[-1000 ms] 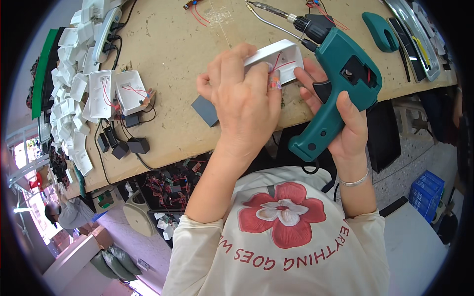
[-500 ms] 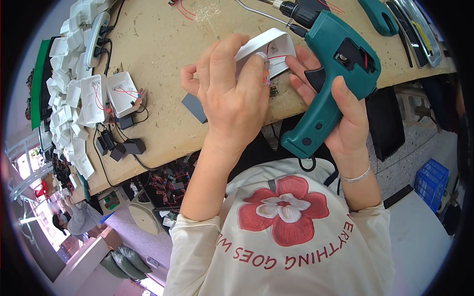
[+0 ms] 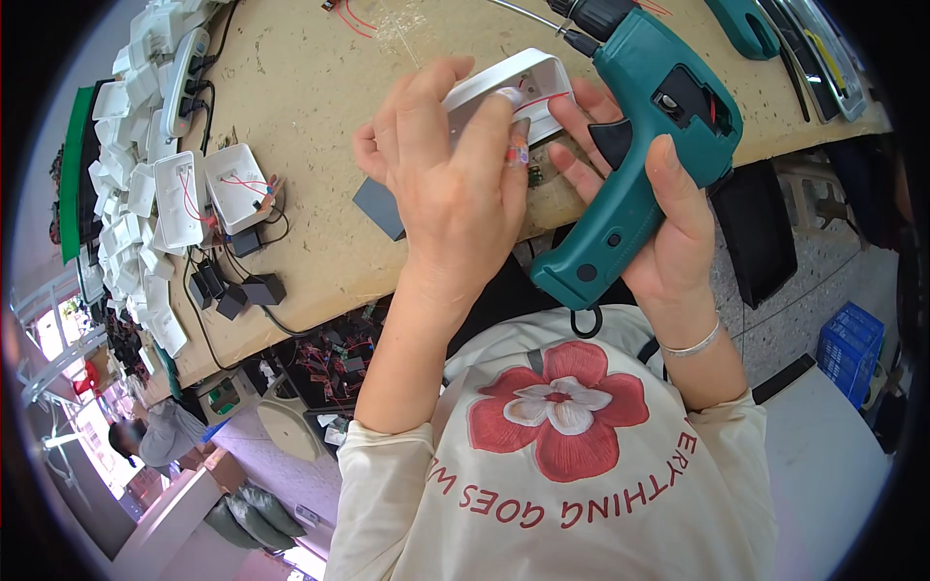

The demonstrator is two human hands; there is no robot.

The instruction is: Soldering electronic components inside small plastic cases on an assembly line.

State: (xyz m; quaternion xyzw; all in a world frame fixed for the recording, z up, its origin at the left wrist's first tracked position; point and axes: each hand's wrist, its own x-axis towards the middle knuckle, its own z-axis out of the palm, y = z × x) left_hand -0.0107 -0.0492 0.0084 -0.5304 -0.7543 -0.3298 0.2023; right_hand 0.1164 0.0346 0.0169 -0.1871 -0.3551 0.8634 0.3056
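Note:
My left hand (image 3: pixel 448 194) is closed on a white plastic box (image 3: pixel 528 68), its thumb and forefinger reaching into the open side. A thin red wire (image 3: pixel 544 100) runs across the box's inside by those fingertips. In my right hand (image 3: pixel 673 237) rests the handle of a teal, pistol-shaped soldering gun (image 3: pixel 612 208) with a black trigger and a metal tube at its front. The right fingertips are close to the box's right end; whether they touch it I cannot tell. Below the box lies a small green circuit board (image 3: pixel 535 175), partly hidden by my left hand.
A dark grey block (image 3: pixel 379 207) lies left of my left wrist. Two white boxes with red wires (image 3: pixel 239 189) and several black adapters (image 3: pixel 262 289) are further left, near a power strip (image 3: pixel 184 87) and heaped white cases (image 3: pixel 121 179). A teal tool (image 3: pixel 744 29) lies at the far right.
The soldering gun has shifted slightly left, its handle end lower. The white box has moved a little left and up with my left hand. Both hands keep their holds.

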